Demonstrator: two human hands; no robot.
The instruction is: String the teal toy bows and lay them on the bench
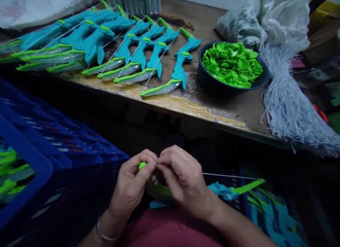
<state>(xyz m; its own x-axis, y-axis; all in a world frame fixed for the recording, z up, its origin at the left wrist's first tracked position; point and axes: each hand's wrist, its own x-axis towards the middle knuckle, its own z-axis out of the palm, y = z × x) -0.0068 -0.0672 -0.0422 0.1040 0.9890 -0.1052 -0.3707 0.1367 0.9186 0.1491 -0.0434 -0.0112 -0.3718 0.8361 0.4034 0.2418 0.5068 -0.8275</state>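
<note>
Close to my body is a teal and green toy bow, lying sideways behind my hands. A white string runs from its right tip toward my fingers. My left hand is closed around the bow's green left end, thumb and finger pinched near the string. My right hand pinches the white string end right against the left fingertips. Both hands hide the middle of the bow. Any knot or loop at the fingertips is too small to make out.
Finished-looking strung bows lie in a row on the brown table. A dark bowl holds green plastic pieces, beside a bundle of white strings. Blue crates stand at left; more bows lie low at right.
</note>
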